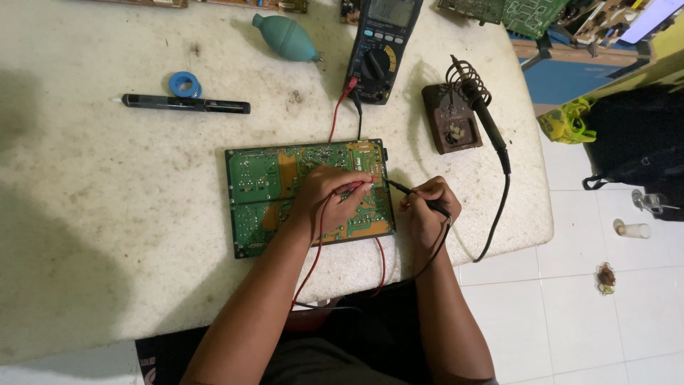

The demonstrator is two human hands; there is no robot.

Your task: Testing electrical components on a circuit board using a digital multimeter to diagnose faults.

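A green circuit board lies flat on the pale worktable. My left hand rests on the board and pinches a red test probe, its tip touching the board's right part. My right hand sits just off the board's right edge and grips a black test probe, tip pointing left at the board's edge. Red and black leads run from the probes to a dark multimeter standing beyond the board.
A soldering iron rests in a coil stand on a brown base right of the meter. A teal rubber blower, a blue tape roll and a black pen-like tool lie at the back left. Tiled floor lies to the right.
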